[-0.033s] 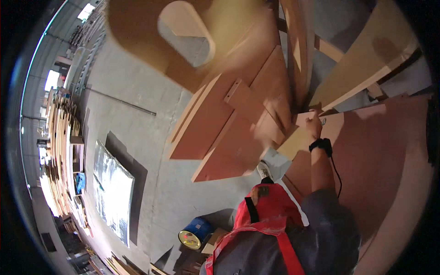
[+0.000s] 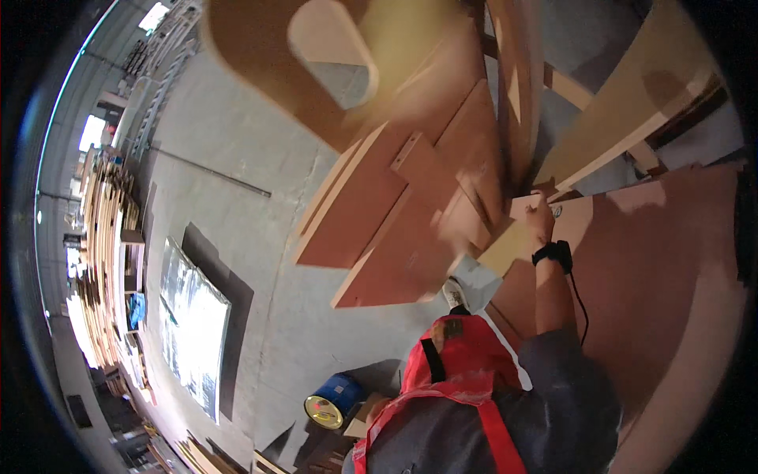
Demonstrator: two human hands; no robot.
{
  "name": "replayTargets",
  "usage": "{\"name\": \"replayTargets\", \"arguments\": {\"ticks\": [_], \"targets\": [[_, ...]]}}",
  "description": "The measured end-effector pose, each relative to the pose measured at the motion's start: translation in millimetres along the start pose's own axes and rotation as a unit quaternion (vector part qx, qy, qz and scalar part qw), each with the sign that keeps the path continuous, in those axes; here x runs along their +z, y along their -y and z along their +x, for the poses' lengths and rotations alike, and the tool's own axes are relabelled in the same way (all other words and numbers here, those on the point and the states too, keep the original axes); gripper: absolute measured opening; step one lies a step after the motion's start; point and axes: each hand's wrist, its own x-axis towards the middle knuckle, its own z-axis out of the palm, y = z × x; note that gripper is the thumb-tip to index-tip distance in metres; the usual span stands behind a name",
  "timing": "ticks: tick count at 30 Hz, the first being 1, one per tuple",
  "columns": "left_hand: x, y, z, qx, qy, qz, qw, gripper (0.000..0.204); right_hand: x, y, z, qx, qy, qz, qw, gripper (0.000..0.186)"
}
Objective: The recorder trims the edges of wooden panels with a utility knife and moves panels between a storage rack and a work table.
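Note:
My right hand (image 2: pixel 539 220) wears a black strap with a small black block at the wrist, and a thin black cord runs down from it. Its fingers curl closed at the top edge of a large reddish-brown wooden panel (image 2: pixel 632 261). A small shiny fitting (image 2: pixel 557 212) sits beside the knuckles. Left of the hand stands an assembly of layered reddish boards (image 2: pixel 395 245), tilted, with a curved board (image 2: pixel 264 75) with an oval cut-out at its upper end. Part of that assembly is blurred. My left hand does not show.
A blue drum (image 2: pixel 335 399) stands on the floor at the lower left. Farther left lie a shiny wrapped sheet (image 2: pixel 193 328) and stacked timber (image 2: pixel 103 261). A thin bar (image 2: pixel 209 170) lies on the concrete. Slanted boards (image 2: pixel 624 99) rise at the upper right.
The layered boards and the curved board with the cut-out have shifted slightly right and up. My right hand stays at the same panel edge.

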Motion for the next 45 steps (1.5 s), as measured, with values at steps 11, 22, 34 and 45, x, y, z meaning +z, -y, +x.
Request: {"name": "replayTargets", "arguments": {"ticks": [11, 22, 34, 45], "targets": [[-24.6, 27.4, -113.4, 0.333, 0.012, 0.375, 0.865, 0.026, -143.8, 174.2, -256.4, -0.331, 0.196, -0.198, 0.902, 0.029], [-55.8, 45.6, -243.4, 0.326, 0.032, 0.269, 0.906, 0.046, -138.3, 241.2, -525.2, -0.428, 0.591, 0.081, 0.679, 0.03], [-29.8, 42.2, -301.9, 0.407, 0.145, -0.543, 0.72, 0.04, -134.3, 334.2, -637.2, -0.764, 0.639, 0.056, -0.068, 0.013], [-4.3, 153.6, -369.3, 0.574, -0.067, -0.626, 0.524, 0.065, 18.0, 289.9, -675.5, -0.44, 0.81, -0.1, 0.375, 0.034]]}}
